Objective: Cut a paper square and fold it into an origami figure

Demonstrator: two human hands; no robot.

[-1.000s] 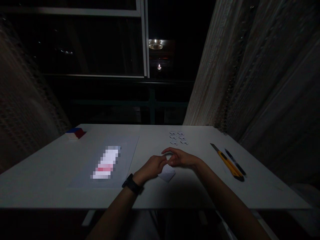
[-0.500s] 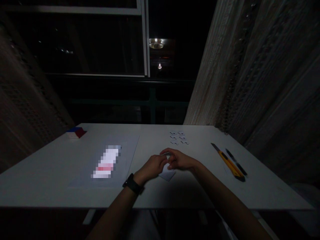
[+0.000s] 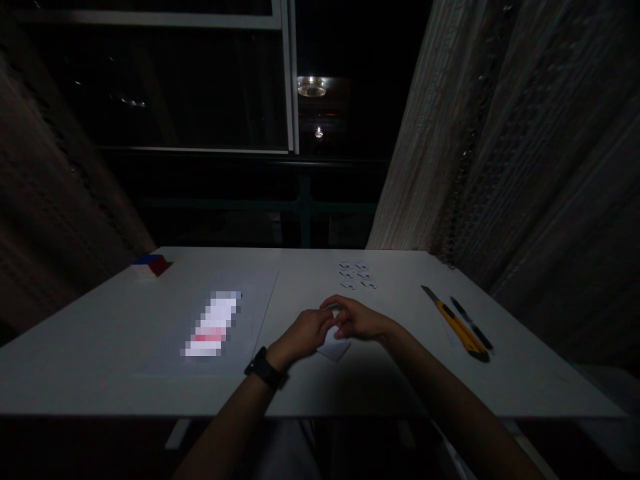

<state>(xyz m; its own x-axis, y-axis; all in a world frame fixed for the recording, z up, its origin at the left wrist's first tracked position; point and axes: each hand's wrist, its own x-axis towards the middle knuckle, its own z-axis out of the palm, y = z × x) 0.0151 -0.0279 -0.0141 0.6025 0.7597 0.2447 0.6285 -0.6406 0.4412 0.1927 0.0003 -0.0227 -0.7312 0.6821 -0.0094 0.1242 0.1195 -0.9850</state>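
Note:
A small folded piece of white paper [image 3: 334,348] lies between my hands, one pointed corner toward me. My left hand [image 3: 311,331], with a black watch [image 3: 265,368] on its wrist, closes its fingers on the paper's left and upper side. From the right, my right hand [image 3: 359,319] pinches the upper part of the same paper, index finger arched over the top. The fingers of both hands meet and hide the paper's far end.
On the white table [image 3: 300,267] several small printed pieces [image 3: 356,275] lie beyond my hands. A yellow box cutter [image 3: 456,325] and a black pen [image 3: 471,323] lie right. Left are a lit phone [image 3: 214,320] on a large paper sheet [image 3: 167,353] and a coloured cube [image 3: 149,265].

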